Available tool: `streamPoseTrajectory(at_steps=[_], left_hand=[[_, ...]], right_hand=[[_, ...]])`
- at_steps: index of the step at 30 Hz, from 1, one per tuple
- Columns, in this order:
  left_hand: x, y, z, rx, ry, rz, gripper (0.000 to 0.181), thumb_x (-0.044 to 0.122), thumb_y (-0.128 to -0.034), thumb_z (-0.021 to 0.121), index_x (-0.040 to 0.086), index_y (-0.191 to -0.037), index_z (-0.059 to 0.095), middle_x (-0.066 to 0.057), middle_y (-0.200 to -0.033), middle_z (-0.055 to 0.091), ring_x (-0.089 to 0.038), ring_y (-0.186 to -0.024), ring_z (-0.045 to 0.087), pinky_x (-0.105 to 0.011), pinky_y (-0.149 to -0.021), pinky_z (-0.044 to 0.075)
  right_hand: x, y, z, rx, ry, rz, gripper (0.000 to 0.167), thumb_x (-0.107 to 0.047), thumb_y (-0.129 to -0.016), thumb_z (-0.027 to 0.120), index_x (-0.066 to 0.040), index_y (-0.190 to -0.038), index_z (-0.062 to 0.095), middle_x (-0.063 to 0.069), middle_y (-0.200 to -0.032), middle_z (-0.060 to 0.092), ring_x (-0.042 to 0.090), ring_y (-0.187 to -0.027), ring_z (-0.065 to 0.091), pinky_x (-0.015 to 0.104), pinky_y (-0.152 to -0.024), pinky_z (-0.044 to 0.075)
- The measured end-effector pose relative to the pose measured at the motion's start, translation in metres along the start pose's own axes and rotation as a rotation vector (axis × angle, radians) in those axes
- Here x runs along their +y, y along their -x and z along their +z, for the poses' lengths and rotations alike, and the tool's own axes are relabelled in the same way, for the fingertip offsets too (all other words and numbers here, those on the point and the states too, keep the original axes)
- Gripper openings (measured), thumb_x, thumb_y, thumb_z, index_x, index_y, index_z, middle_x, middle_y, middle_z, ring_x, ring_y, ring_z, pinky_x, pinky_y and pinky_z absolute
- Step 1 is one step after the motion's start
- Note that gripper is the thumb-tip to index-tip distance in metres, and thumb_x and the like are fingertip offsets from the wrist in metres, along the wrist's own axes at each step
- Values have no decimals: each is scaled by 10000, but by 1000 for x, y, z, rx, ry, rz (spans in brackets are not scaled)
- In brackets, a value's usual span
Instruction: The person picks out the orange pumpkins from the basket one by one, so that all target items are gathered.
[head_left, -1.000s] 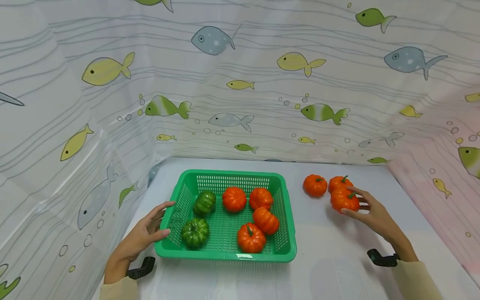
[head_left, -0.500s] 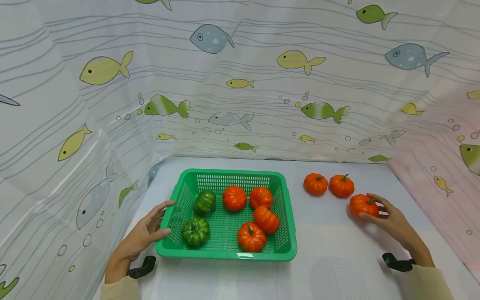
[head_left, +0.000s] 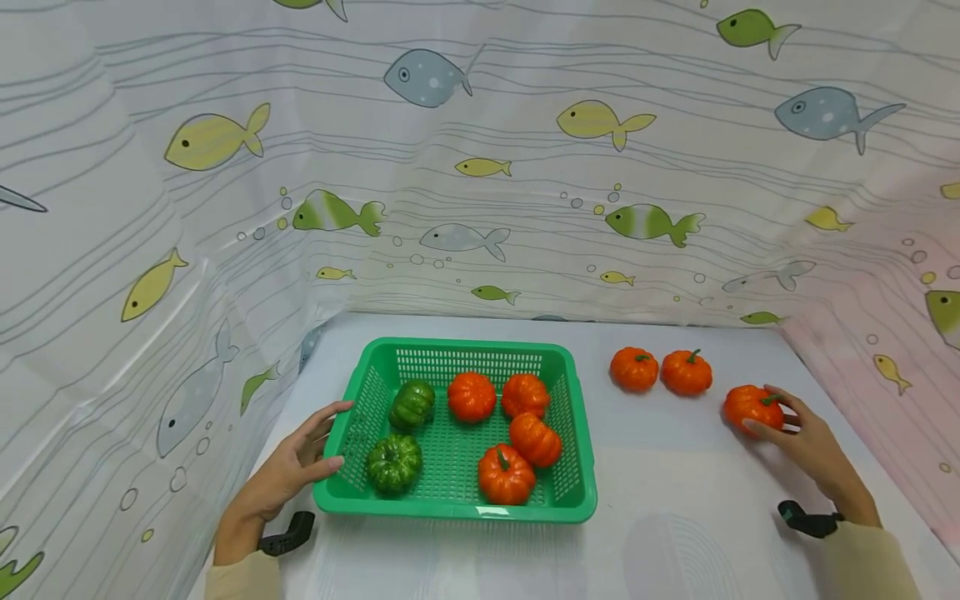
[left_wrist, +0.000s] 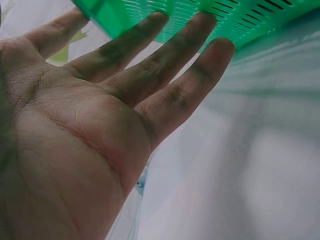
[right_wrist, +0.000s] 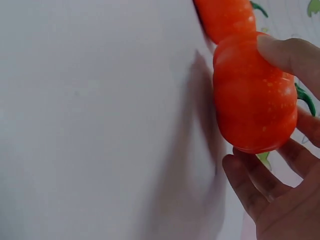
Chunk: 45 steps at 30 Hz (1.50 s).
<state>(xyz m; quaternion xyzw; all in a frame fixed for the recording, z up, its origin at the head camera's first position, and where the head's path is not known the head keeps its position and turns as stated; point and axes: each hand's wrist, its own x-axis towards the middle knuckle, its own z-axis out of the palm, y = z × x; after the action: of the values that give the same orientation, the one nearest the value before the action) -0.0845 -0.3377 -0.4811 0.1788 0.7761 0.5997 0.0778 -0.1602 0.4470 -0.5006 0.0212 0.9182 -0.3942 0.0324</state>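
On the right of the white tabletop (head_left: 667,492): I see a glossy, ribbed orange pumpkin with a green stem (head_left: 746,407); I cannot tell whether it touches the surface.
Right hand (head_left: 812,447): thumb and fingers hold that pumpkin, parted to its width.
Behind the held pumpkin, leftward: two more orange pumpkins (head_left: 686,374), side by side.
Green plastic basket (head_left: 405,507): rectangular, slotted, left of these; I count four orange pumpkins (head_left: 506,478) and two dark-green ribbed pumpkins (head_left: 394,464) inside.
Left hand (head_left: 283,469): fingers spread, slightly bent, fingertips at the basket's left side, gripping nothing.
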Motion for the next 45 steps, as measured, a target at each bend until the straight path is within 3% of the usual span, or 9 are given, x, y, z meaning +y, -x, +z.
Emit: streamPoseTrajectory(at_steps=[4,7,10,14,24,36,40,45], left_hand=[[-1,0,1,4,0,-1,745,-23,-1013,586,182,-1646,252,-210,-1690,111,-8,-1465,267,-157,-1029,393],[-2,0,0,7,1,-3,746,-23,-1011,588,186,-1645,255,-207,-1690,113,81,-1409,281,-160,-1027,397],[-1,0,0,7,-6,-11,747,-15,-1015,587,196,-1647,251,-203,-1692,108,-179,-1528,229,-159,-1028,394],[0,-1,0,6,-16,-18,748,-8,-1016,589,200,-1648,247,-207,-1692,102,-543,-1492,93,-155,-1025,393],[1,0,0,3,-6,-14,749,-16,-1012,591,193,-1646,252,-212,-1699,64,-544,-1507,20,-100,-1033,337],[-1,-1,0,12,-4,-22,751,-5,-1011,597,207,-1645,256,-192,-1696,99,-537,-1506,72,-131,-1030,364],[0,-2,0,5,6,-20,748,-2,-1014,593,203,-1647,250,-198,-1695,91,-548,-1499,82,-149,-1030,382],[0,-1,0,3,9,-16,745,-5,-1016,592,200,-1647,251,-205,-1694,93,-552,-1493,93,-163,-1027,398]], right_hand=[[6,-9,-1,40,-12,23,934,-485,-1000,655,-45,-1642,139,391,-1598,150,637,-1290,292,809,-931,347],[8,-16,-2,58,-13,48,955,-513,-995,647,-33,-1640,133,389,-1603,140,634,-1302,258,817,-938,329],[7,-22,-2,62,-8,76,972,-545,-991,633,-40,-1645,122,381,-1610,131,631,-1314,238,821,-942,323],[4,-30,-2,62,-1,105,990,-578,-985,617,-44,-1648,112,382,-1610,126,630,-1322,223,822,-954,316],[-5,-44,2,75,2,123,1030,-604,-973,616,1,-1634,107,398,-1596,131,627,-1315,237,801,-990,313],[-13,-54,5,90,0,166,1065,-620,-972,604,31,-1625,73,433,-1574,142,650,-1364,223,777,-1033,294],[-15,-52,7,164,-17,183,1020,-609,-983,589,1,-1636,99,385,-1603,168,624,-1373,265,766,-1015,340],[-27,-50,8,311,12,139,881,-551,-1013,570,-19,-1627,229,312,-1605,286,556,-1364,335,733,-993,393]])
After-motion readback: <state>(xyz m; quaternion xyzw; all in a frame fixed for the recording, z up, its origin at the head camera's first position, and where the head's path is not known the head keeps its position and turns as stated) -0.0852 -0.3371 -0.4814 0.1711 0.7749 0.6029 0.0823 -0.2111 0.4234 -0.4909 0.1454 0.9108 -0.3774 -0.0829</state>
